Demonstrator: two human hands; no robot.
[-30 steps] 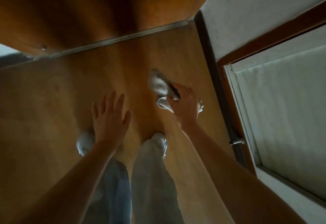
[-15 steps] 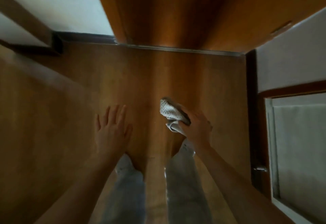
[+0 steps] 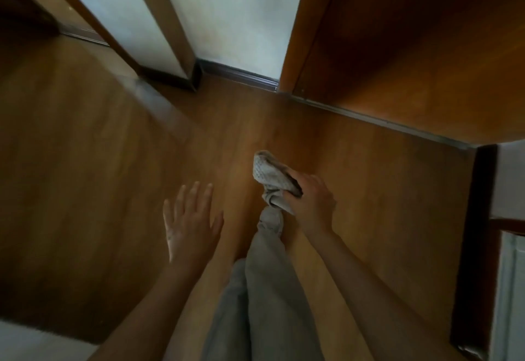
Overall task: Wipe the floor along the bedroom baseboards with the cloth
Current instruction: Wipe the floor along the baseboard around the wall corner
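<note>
I stand looking down at a brown wooden floor (image 3: 119,167). My right hand (image 3: 312,204) grips a bunched white dotted cloth (image 3: 270,176), held in the air above the floor. My left hand (image 3: 190,221) hovers beside it with fingers spread and holds nothing. A dark baseboard (image 3: 241,75) runs along the foot of the pale wall ahead, and another dark baseboard (image 3: 471,247) runs down the right side. My legs in light grey trousers (image 3: 264,289) are below my hands.
A wooden door (image 3: 412,48) stands open ahead on the right, its lower edge close to the floor. A wooden door frame (image 3: 159,14) and wall corner stand ahead on the left. A white panel (image 3: 511,289) lies at the far right.
My view has swung left: the wall corner and door frame ahead came into sight and the right baseboard slid toward the edge. Both hands keep the same pose, cloth still gripped.
</note>
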